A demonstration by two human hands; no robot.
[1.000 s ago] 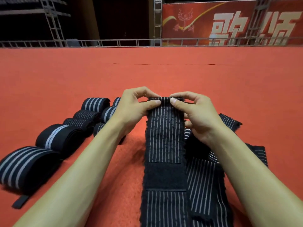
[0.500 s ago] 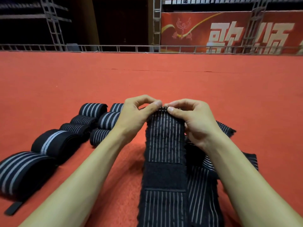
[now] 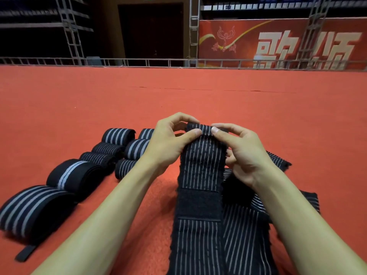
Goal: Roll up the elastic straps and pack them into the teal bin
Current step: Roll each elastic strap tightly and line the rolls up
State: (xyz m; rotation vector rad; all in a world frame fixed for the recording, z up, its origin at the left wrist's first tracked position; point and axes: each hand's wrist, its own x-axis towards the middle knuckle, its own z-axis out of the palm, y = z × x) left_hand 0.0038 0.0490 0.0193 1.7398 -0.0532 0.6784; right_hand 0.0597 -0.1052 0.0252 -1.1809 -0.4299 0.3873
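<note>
Item inspected: one black strap with pale lengthwise stripes, laid out on the red carpet. All positions below are taken from this strap.

Grip: my left hand pinches the strap's far end from its left edge, and my right hand does the same from its right edge. Both thumbs press on top of the first turn, with the index fingers curled over behind it. Neither hand is free. I judge that the two-sided pinch holds the turn square across the width, so the roll does not run off toward one edge.

Orientation: the strap's long axis runs straight away from me. Its near end leaves the frame at the bottom and its far end is lifted in my fingers. The stripes follow that axis, and the roll's own axis lies crosswise to it. A plain dark fastening patch crosses the strap on the near side of my hands. I judge that starting at the far end leaves the near tail outermost to close the roll.

Surroundings: finished rolled straps sit in a staggered group to the strap's left, apart from it. Loose straps lie against its right edge, and whether they tuck beneath it I cannot tell. The teal bin is not in view, and by my judgement packing is not yet begun
</note>
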